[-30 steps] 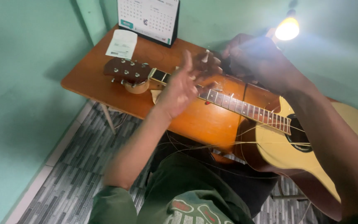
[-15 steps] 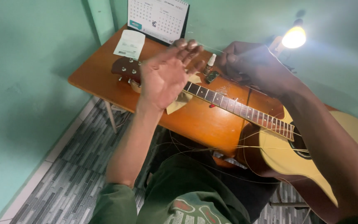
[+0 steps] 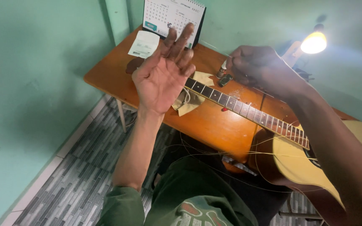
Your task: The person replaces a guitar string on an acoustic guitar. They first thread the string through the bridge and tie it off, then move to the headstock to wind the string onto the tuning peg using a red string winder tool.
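Two hands up: left hand (image 3: pixel 163 75) spread, empty; right hand (image 3: pixel 259 67) pinching string end above acoustic guitar (image 3: pixel 273 134), strings loose, restringing unfinished.

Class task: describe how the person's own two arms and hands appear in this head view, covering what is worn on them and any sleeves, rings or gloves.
Both hands are bare: no gloves, rings or watch show. The left hand tops a bare forearm, with a dark green sleeve pushed up to about the elbow. The right hand and its arm are bare as far as the frame shows; no sleeve is visible there.
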